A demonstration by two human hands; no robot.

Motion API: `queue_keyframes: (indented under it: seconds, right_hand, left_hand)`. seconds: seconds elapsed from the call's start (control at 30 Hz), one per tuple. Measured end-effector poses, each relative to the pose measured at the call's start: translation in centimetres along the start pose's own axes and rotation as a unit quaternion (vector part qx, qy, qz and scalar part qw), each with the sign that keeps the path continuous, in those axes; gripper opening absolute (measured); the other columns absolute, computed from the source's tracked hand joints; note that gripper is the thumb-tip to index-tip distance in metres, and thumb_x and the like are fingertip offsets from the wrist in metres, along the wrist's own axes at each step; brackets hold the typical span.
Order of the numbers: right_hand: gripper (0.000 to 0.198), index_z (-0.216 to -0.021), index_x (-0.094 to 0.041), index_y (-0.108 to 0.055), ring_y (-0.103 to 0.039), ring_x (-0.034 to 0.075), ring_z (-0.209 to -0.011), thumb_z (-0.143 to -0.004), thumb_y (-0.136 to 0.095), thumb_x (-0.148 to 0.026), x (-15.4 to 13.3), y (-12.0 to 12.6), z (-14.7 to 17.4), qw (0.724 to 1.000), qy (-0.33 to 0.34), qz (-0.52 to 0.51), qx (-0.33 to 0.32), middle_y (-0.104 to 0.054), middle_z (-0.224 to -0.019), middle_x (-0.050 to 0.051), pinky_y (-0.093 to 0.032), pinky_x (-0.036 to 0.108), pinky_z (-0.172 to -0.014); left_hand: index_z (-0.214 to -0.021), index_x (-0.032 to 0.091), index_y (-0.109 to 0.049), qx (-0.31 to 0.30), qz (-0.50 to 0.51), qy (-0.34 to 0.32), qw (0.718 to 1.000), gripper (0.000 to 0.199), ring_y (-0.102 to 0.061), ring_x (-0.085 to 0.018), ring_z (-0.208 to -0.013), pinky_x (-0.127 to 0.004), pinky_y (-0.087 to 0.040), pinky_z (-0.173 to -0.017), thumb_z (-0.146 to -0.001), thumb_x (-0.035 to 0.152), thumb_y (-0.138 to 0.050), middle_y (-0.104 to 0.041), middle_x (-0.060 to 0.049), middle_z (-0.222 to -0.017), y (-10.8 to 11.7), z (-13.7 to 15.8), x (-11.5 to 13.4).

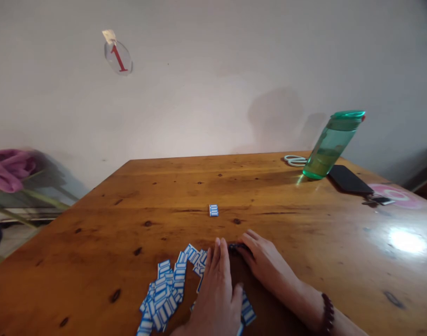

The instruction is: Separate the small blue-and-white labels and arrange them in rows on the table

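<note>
My left hand (218, 289) lies flat over part of a pile of small white-and-blue label pieces (160, 298), its fingers stretched out and pointing away from me. Some pieces stick out on both sides of that hand. Just to the right, my right hand (266, 261) rests on the table with curled fingers around a slim black pen-like object (235, 246); most of it is hidden by the fingers. A single white-and-blue label piece (213, 210) lies apart, farther out in front of both hands.
On the wooden table (104, 224), a green water bottle (330, 147) stands at the back right beside white-handled scissors (295, 161). A black phone-like slab (350, 179) and keys (378, 200) lie near the right edge. Pink fabric (12, 168) is off the table at left.
</note>
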State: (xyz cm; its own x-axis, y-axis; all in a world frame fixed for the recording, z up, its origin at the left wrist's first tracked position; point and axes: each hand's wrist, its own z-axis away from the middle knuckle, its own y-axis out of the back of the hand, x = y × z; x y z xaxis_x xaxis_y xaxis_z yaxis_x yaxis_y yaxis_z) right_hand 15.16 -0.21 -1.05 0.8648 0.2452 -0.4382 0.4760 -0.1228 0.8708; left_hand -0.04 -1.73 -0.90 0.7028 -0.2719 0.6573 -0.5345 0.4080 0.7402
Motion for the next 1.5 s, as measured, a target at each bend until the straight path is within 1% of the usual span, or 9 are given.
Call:
queue_keyframes:
  seconds: [0.13,0.33,0.63,0.73,0.87,1.03,1.2,1.37,1.5]
  right_hand:
    - [0.017,-0.077,-0.018,-0.058,-0.055,0.016,-0.068,-0.085,-0.044,-0.013,-0.08,0.14,0.01,1.000,-0.002,0.007,-0.008,-0.058,-0.076,0.004,-0.042,0.026,-0.061]
    - [0.016,-0.076,-0.018,-0.058,-0.054,0.016,-0.067,-0.084,-0.045,-0.013,0.01,0.05,0.06,1.000,0.004,-0.004,0.002,-0.058,-0.075,0.004,-0.042,0.026,-0.061]
    - [0.016,-0.079,-0.018,-0.059,-0.055,0.016,-0.069,-0.085,-0.045,-0.013,-0.06,0.14,0.04,1.000,-0.001,-0.011,-0.010,-0.058,-0.076,0.004,-0.042,0.026,-0.063]
    - [0.016,-0.078,-0.017,-0.059,-0.055,0.016,-0.068,-0.085,-0.045,-0.013,-0.12,0.19,0.06,1.000,-0.002,-0.006,-0.011,-0.058,-0.076,0.004,-0.042,0.026,-0.063]
    - [0.016,-0.076,-0.017,-0.057,-0.055,0.017,-0.067,-0.085,-0.045,-0.013,-0.17,0.26,0.06,1.000,-0.003,0.012,-0.012,-0.057,-0.075,0.004,-0.042,0.026,-0.061]
    - [0.016,-0.079,-0.016,-0.058,-0.055,0.017,-0.069,-0.086,-0.044,-0.013,-0.26,0.33,-0.07,1.000,-0.007,0.003,-0.023,-0.058,-0.077,0.005,-0.042,0.026,-0.063]
    - [0.015,-0.079,-0.016,-0.058,-0.056,0.017,-0.070,-0.086,-0.045,-0.012,-0.38,0.46,-0.09,0.999,-0.008,0.014,-0.028,-0.058,-0.077,0.005,-0.042,0.026,-0.064]
    - [0.016,-0.076,-0.016,-0.057,-0.055,0.017,-0.067,-0.086,-0.045,-0.012,-0.42,0.62,0.04,0.999,-0.003,0.031,-0.027,-0.057,-0.075,0.004,-0.041,0.025,-0.061]
    - [0.017,-0.075,-0.016,-0.057,-0.055,0.017,-0.066,-0.086,-0.044,-0.012,-0.47,0.60,-0.01,0.999,-0.003,0.042,-0.029,-0.057,-0.074,0.004,-0.041,0.025,-0.060]
  left_hand:
    - [-0.138,0.001,-0.015,0.008,0.009,-0.001,1.000,0.072,-0.005,-0.027,-0.133,-0.046,-0.012,-0.108,-0.072,0.016,-0.041,-0.008,-0.014,-0.144,0.01,0.06,0.21]
    - [-0.137,-0.002,-0.015,-0.007,0.003,0.005,1.000,0.073,-0.005,-0.027,-0.133,-0.046,-0.012,-0.108,-0.072,0.015,-0.041,-0.007,-0.015,-0.144,0.19,-0.01,0.50]
    - [-0.137,-0.001,-0.016,-0.002,-0.011,0.008,1.000,0.070,-0.006,-0.026,-0.133,-0.045,-0.014,-0.108,-0.073,0.016,-0.040,-0.008,-0.014,-0.144,0.21,0.36,0.80]
    - [-0.137,-0.002,-0.016,0.005,0.000,0.005,1.000,0.071,-0.008,-0.027,-0.133,-0.046,-0.014,-0.108,-0.073,0.015,-0.041,-0.009,-0.015,-0.144,0.28,0.41,0.77]
    - [-0.137,-0.002,-0.018,0.021,0.023,-0.016,0.999,0.070,-0.008,-0.028,-0.133,-0.047,-0.013,-0.108,-0.072,0.015,-0.041,-0.011,-0.016,-0.144,0.24,0.22,0.63]
    - [-0.137,0.000,-0.020,0.020,0.034,-0.005,0.999,0.071,-0.009,-0.028,-0.133,-0.048,-0.013,-0.108,-0.070,0.014,-0.042,-0.013,-0.016,-0.144,0.15,0.03,0.53]
    - [-0.137,0.002,-0.021,0.041,0.052,-0.014,0.998,0.073,-0.011,-0.029,-0.132,-0.050,-0.014,-0.107,-0.069,0.015,-0.044,-0.015,-0.016,-0.143,0.07,0.11,0.31]
    - [-0.136,-0.001,-0.020,0.028,0.033,-0.017,0.999,0.071,-0.010,-0.029,-0.133,-0.050,-0.015,-0.107,-0.071,0.016,-0.042,-0.013,-0.017,-0.143,-0.05,0.04,0.23]
    - [-0.137,0.003,-0.023,0.043,0.054,-0.020,0.997,0.072,-0.013,-0.029,-0.132,-0.049,-0.015,-0.107,-0.069,0.015,-0.044,-0.017,-0.015,-0.143,-0.10,-0.01,0.27]
